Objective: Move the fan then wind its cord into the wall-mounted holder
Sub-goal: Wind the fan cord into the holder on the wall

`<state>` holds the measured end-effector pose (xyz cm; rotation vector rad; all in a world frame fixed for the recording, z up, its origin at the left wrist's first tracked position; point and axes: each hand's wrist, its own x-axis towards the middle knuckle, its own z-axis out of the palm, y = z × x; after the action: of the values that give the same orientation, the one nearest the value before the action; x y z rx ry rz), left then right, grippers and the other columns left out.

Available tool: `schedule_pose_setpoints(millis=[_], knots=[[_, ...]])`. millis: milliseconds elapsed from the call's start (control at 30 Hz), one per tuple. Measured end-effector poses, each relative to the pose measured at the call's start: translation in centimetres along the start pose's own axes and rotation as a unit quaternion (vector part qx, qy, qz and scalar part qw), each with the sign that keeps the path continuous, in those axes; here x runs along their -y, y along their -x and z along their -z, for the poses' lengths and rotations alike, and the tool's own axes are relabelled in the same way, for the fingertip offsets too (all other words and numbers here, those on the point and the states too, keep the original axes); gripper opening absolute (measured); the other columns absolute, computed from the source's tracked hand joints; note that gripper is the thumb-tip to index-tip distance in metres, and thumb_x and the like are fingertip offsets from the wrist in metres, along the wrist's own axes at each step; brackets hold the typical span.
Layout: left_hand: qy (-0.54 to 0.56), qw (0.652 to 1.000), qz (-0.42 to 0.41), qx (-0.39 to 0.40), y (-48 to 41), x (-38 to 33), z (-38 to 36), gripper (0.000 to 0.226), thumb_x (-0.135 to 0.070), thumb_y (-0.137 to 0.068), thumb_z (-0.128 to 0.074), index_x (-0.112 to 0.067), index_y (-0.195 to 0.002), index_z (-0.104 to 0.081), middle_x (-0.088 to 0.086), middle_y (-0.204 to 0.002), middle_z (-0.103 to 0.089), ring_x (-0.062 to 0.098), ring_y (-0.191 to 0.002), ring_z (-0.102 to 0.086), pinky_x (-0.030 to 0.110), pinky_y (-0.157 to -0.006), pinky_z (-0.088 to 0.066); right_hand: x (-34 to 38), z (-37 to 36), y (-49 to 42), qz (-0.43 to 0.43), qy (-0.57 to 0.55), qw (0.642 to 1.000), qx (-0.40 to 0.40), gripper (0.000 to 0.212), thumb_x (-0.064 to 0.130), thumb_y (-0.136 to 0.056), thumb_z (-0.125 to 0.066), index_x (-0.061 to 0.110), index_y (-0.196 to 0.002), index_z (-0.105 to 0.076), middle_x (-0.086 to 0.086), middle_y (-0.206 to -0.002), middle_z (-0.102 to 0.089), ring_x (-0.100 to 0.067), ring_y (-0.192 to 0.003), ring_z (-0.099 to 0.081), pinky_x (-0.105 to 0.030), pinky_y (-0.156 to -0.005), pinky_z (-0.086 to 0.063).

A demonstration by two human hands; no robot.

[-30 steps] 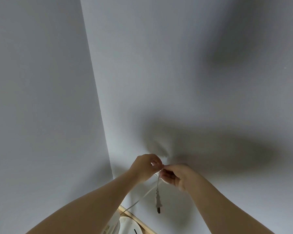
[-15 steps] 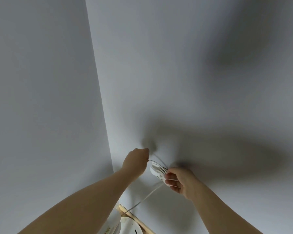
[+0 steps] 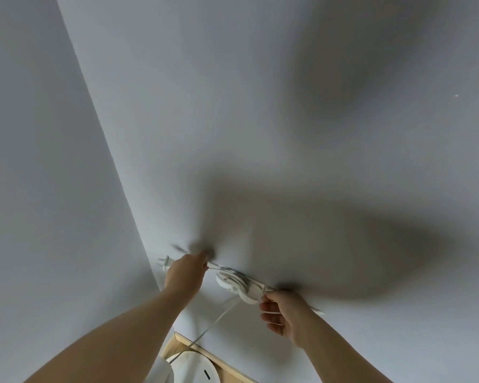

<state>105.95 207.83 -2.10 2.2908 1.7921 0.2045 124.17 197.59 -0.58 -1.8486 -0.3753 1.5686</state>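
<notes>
wall point(image 3: 288, 106), smooth and white, bears the rounded holder point(image 3: 239, 286) near its corner, where the left hand point(image 3: 184, 275) pinches the thin cord point(image 3: 219, 317) by its plug point(image 3: 163, 263) and the right hand point(image 3: 284, 313) grips looped cord.

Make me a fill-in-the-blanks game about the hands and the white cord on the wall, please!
1. The left hand holds the cord's end, where the white two-pin ____ sticks out.
2. The right hand rests by the white plastic wall-mounted holder, which has ____ of thin white cord wound on it.
3. Both hands work near the ____ where two pale grey walls meet.

Missing words: plug; loops; corner
</notes>
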Motion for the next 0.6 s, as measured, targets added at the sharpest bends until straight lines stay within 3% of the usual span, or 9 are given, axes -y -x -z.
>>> schedule_pose_setpoints(millis=[167, 233, 333, 433, 500, 600], knots=[[0.103, 0.989, 0.088, 0.06, 0.2, -0.1, -2.4, 0.016, -0.024, -0.092, -0.056, -0.019, -0.079, -0.05, 0.005, -0.081, -0.064, 0.029, -0.09, -0.067, 0.031, -0.076, -0.051, -0.2, 0.2, -0.1, -0.007, 0.002, 1.0, -0.004, 0.021, 0.018, -0.093, -0.049, 0.013, -0.074, -0.057, -0.003, -0.073, -0.061, -0.017, -0.067, -0.056, -0.027, -0.064, -0.043], [0.154, 0.976, 0.12, 0.096, 0.7, -0.5, -3.5, 0.019, -0.023, -0.092, -0.055, -0.017, -0.075, -0.049, 0.006, -0.08, -0.068, 0.026, -0.086, -0.068, 0.029, -0.072, -0.051, -0.3, 0.2, -0.1, -0.005, 0.001, 1.0, -0.004, 0.019, 0.017, -0.093, -0.049, 0.013, -0.076, -0.057, -0.004, -0.075, -0.061, -0.018, -0.069, -0.056, -0.028, -0.067, -0.044], [0.265, 0.935, 0.193, 0.138, 1.7, -1.8, -4.6, 0.027, -0.019, -0.092, -0.052, -0.018, -0.065, -0.048, 0.002, -0.07, -0.065, 0.021, -0.072, -0.067, 0.022, -0.055, -0.043, -1.0, 0.2, -0.1, 0.004, -0.003, 1.0, 0.002, 0.011, 0.016, -0.092, -0.05, 0.013, -0.084, -0.058, -0.007, -0.082, -0.062, -0.02, -0.075, -0.058, -0.03, -0.069, -0.046], [0.35, 0.887, 0.255, 0.16, 2.1, -2.9, -5.4, 0.026, -0.014, -0.089, -0.053, -0.018, -0.063, -0.051, 0.008, -0.075, -0.067, 0.023, -0.073, -0.067, 0.026, -0.062, -0.05, -1.3, 0.3, -0.1, 0.011, 0.0, 1.0, 0.0, 0.009, 0.015, -0.091, -0.051, 0.013, -0.086, -0.058, -0.008, -0.084, -0.062, -0.021, -0.077, -0.058, -0.03, -0.069, -0.047], [0.395, 0.857, 0.278, 0.178, 2.3, -3.3, -5.2, 0.027, -0.01, -0.089, -0.048, -0.015, -0.063, -0.053, 0.005, -0.065, -0.058, 0.019, -0.061, -0.056, 0.024, -0.057, -0.044, -1.3, 0.3, -0.1, 0.014, -0.004, 1.0, -0.003, 0.01, 0.015, -0.092, -0.051, 0.013, -0.085, -0.058, -0.008, -0.083, -0.062, -0.02, -0.075, -0.058, -0.029, -0.067, -0.047], [0.412, 0.842, 0.281, 0.204, 2.4, -3.7, -4.4, 0.028, -0.006, -0.089, -0.046, -0.014, -0.063, -0.055, 0.001, -0.065, -0.055, 0.013, -0.059, -0.047, 0.019, -0.052, -0.034, -1.2, 0.2, 0.1, 0.02, 0.002, 1.0, -0.007, 0.01, 0.015, -0.092, -0.052, 0.013, -0.084, -0.058, -0.007, -0.082, -0.061, -0.019, -0.074, -0.058, -0.028, -0.067, -0.046]])
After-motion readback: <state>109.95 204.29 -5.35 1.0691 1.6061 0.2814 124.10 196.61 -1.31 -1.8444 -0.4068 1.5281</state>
